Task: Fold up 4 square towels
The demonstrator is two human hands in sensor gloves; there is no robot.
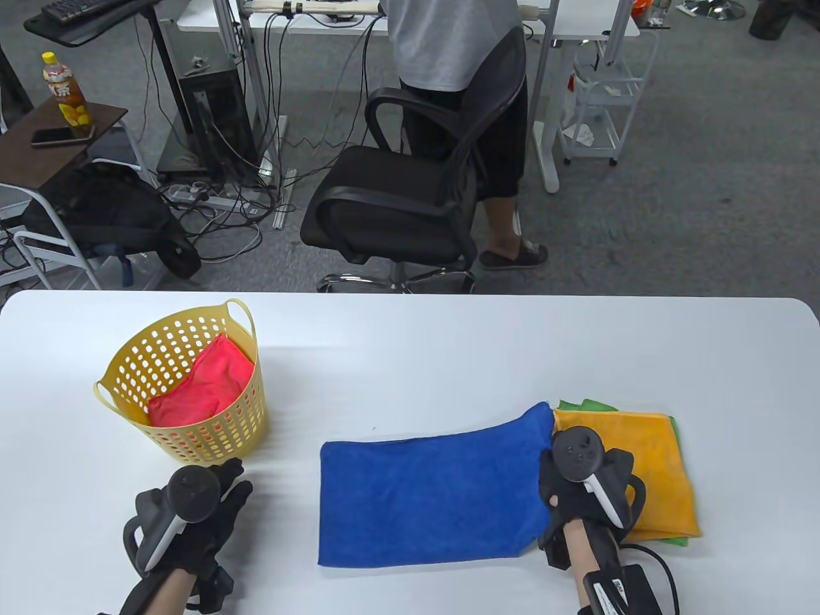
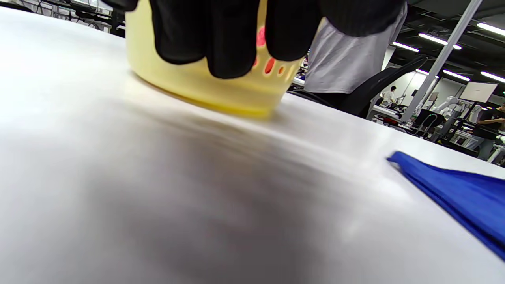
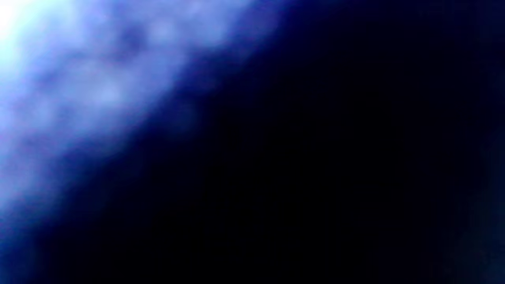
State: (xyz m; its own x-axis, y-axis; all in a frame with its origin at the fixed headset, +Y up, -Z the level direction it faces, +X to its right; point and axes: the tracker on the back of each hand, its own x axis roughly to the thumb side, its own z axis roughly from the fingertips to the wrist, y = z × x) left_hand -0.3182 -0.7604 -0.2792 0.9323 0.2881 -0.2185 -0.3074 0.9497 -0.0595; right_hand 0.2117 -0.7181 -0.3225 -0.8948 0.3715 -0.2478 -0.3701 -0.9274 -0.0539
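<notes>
Spanning the near half of the table view, the white table (image 1: 448, 333) carries everything in play. Largest on it is the blue towel (image 1: 429, 493), folded into a long rectangle lying flat at the near centre, its far right corner lapping over the towels beside it. Just right of it lies the orange towel (image 1: 634, 474), folded and stacked on a green towel (image 1: 586, 404) whose edges peek out at the far and near sides. At the far left stands the yellow basket (image 1: 211, 410), perforated, with a red towel (image 1: 202, 387) folded inside it.

The right hand (image 1: 576, 487) lies over the right end of the blue towel, where it meets the orange one; whether it grips the cloth or only presses on it, I cannot tell, since the fingers are hidden under the tracker. The right wrist view shows nothing but blurred blue cloth pressed close to the lens.

The left hand (image 1: 205, 506) sits near the basket, on its near side, holding nothing; in the left wrist view its fingers (image 2: 229, 43) hang loose above the bare tabletop in front of the basket.
</notes>
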